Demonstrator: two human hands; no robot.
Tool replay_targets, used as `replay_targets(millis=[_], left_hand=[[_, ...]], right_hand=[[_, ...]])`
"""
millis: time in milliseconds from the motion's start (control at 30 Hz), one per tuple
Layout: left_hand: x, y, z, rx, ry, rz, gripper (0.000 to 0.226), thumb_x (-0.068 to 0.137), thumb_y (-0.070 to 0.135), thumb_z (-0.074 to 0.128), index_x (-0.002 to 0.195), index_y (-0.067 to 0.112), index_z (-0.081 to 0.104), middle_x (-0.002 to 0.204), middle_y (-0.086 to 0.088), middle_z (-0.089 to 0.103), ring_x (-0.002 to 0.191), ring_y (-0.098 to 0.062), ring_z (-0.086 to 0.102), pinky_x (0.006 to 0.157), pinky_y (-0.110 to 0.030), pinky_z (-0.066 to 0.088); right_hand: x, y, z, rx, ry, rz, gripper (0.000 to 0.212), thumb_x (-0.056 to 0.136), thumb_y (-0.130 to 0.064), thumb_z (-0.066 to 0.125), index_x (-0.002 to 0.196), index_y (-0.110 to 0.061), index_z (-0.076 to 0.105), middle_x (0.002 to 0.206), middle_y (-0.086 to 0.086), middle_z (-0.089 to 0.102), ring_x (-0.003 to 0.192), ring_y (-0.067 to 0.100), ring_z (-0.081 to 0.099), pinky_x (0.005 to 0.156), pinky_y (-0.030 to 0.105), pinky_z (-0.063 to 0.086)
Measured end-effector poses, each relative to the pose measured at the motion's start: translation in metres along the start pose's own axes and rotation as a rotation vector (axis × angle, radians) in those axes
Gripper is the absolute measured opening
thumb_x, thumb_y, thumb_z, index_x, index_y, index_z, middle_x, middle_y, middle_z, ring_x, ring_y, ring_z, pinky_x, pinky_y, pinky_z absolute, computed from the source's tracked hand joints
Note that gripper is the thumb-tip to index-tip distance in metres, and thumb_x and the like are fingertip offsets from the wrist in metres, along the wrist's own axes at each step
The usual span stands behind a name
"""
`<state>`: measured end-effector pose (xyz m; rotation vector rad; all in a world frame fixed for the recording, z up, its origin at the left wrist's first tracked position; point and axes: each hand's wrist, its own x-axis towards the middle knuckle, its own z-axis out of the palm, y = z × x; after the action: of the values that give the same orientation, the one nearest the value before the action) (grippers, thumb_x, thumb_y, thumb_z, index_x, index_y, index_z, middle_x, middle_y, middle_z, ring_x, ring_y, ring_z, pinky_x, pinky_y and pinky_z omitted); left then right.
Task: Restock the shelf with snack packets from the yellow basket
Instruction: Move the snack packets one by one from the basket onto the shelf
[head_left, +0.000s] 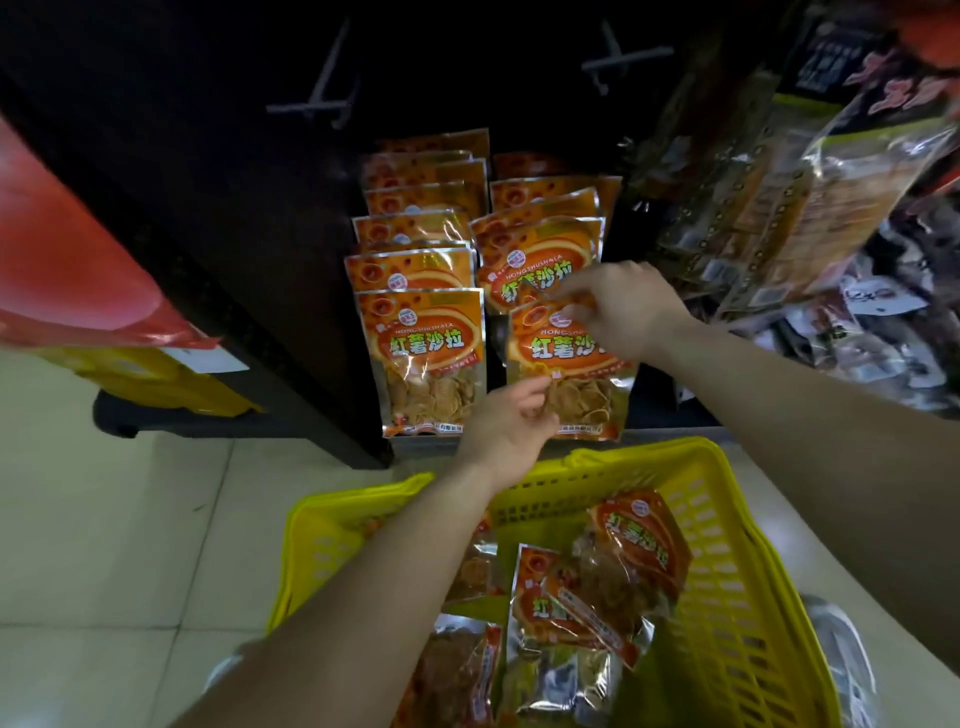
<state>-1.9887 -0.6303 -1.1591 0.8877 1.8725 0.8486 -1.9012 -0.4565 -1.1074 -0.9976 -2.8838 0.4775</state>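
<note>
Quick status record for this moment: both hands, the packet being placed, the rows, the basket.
left hand: grips the lower left edge of the front right packet
right hand: pinches that packet's top edge
front right packet: upright, at the front of the right row
left row: orange packets standing one behind another, no hand on them
yellow basket: below the hands, several packets left inside
</note>
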Motion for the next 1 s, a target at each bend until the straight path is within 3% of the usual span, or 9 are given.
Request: replay_targets(millis=[167, 300, 367, 467, 533, 600, 700, 800, 1000], left_hand=[[0.033, -0.007, 0.009, 0.007, 0.020, -0.008, 0.048, 0.099, 0.028, 0.059, 0.146, 0.034, 0.047, 0.141, 0.004, 0.058, 0.110, -0.010, 0.061, 0.084, -0.017, 0.041], [0.042, -0.011, 0.019, 0.056, 0.047, 0.021, 0.043, 0.101, 0.027, 0.055, 0.143, 0.033, 0.050, 0.137, 0.006, 0.060, 0.078, 0.002, 0.058, 0.056, 0.000, 0.041], [0.048, -0.012, 0.023, 0.057, 0.029, 0.023, 0.049, 0.100, 0.030, 0.056, 0.147, 0.038, 0.044, 0.144, 0.007, 0.054, 0.084, 0.002, 0.057, 0.055, 0.004, 0.037], [0.056, -0.015, 0.031, 0.047, 0.022, 0.006, 0.052, 0.100, 0.032, 0.057, 0.149, 0.040, 0.040, 0.148, 0.005, 0.051, 0.114, -0.007, 0.056, 0.078, 0.004, 0.036], [0.057, -0.016, 0.035, 0.042, 0.007, 0.008, 0.057, 0.100, 0.030, 0.058, 0.151, 0.039, 0.037, 0.152, 0.004, 0.047, 0.134, -0.010, 0.048, 0.106, -0.017, 0.037], [0.057, -0.018, 0.035, 0.049, 0.011, 0.016, 0.057, 0.100, 0.030, 0.058, 0.152, 0.038, 0.036, 0.154, 0.004, 0.046, 0.136, -0.009, 0.047, 0.110, -0.023, 0.038], [0.059, -0.019, 0.031, 0.016, 0.048, 0.007, 0.051, 0.102, 0.029, 0.053, 0.150, 0.040, 0.040, 0.151, -0.001, 0.049, 0.089, 0.008, 0.061, 0.069, 0.004, 0.039], [0.059, -0.020, 0.031, 0.006, 0.042, 0.010, 0.053, 0.102, 0.030, 0.053, 0.152, 0.041, 0.036, 0.155, 0.000, 0.044, 0.060, 0.015, 0.050, 0.051, 0.005, 0.034], [0.073, -0.014, 0.031, 0.129, 0.055, 0.033, 0.054, 0.103, 0.036, 0.050, 0.153, 0.042, 0.032, 0.157, 0.006, 0.041, 0.119, -0.003, 0.054, 0.099, -0.018, 0.039]], right_hand=[[0.029, 0.003, 0.004, -0.037, 0.068, 0.003, 0.026, 0.099, -0.032, 0.057, 0.123, -0.039, 0.066, 0.119, 0.002, 0.070, 0.120, 0.029, 0.058, 0.112, 0.043, 0.025], [0.048, 0.005, -0.001, -0.035, 0.149, 0.020, 0.026, 0.098, -0.033, 0.058, 0.122, -0.037, 0.066, 0.119, 0.004, 0.070, 0.120, 0.033, 0.057, 0.111, 0.045, 0.026], [0.053, 0.005, 0.000, 0.004, 0.129, 0.033, 0.026, 0.097, -0.033, 0.059, 0.123, -0.036, 0.065, 0.121, 0.004, 0.069, 0.123, 0.032, 0.055, 0.111, 0.045, 0.027], [0.054, 0.007, 0.005, 0.015, 0.089, 0.051, 0.028, 0.097, -0.034, 0.059, 0.124, -0.036, 0.064, 0.120, 0.003, 0.069, 0.126, 0.031, 0.053, 0.112, 0.044, 0.024], [0.052, 0.008, 0.008, 0.006, 0.082, 0.051, 0.030, 0.098, -0.033, 0.057, 0.127, -0.037, 0.061, 0.099, -0.002, 0.069, 0.122, 0.030, 0.055, 0.113, 0.044, 0.020], [0.049, 0.006, 0.011, -0.018, 0.067, 0.012, 0.038, 0.098, -0.029, 0.054, 0.134, -0.041, 0.055, 0.084, -0.008, 0.060, 0.116, 0.029, 0.058, 0.111, 0.047, 0.017], [0.048, 0.001, 0.013, -0.075, 0.068, -0.064, 0.048, 0.095, -0.020, 0.051, 0.137, -0.046, 0.050, 0.113, -0.002, 0.070, 0.115, 0.028, 0.059, 0.108, 0.050, 0.017], [0.052, 0.002, 0.014, -0.061, 0.113, -0.063, 0.042, 0.094, -0.022, 0.053, 0.130, -0.044, 0.056, 0.123, -0.003, 0.068, 0.117, 0.025, 0.058, 0.107, 0.049, 0.017], [0.041, 0.018, 0.020, -0.161, 0.281, 0.018, 0.060, 0.089, -0.034, 0.061, 0.146, -0.031, 0.041, 0.140, 0.009, 0.049, 0.129, 0.035, 0.041, 0.106, 0.053, 0.028]])
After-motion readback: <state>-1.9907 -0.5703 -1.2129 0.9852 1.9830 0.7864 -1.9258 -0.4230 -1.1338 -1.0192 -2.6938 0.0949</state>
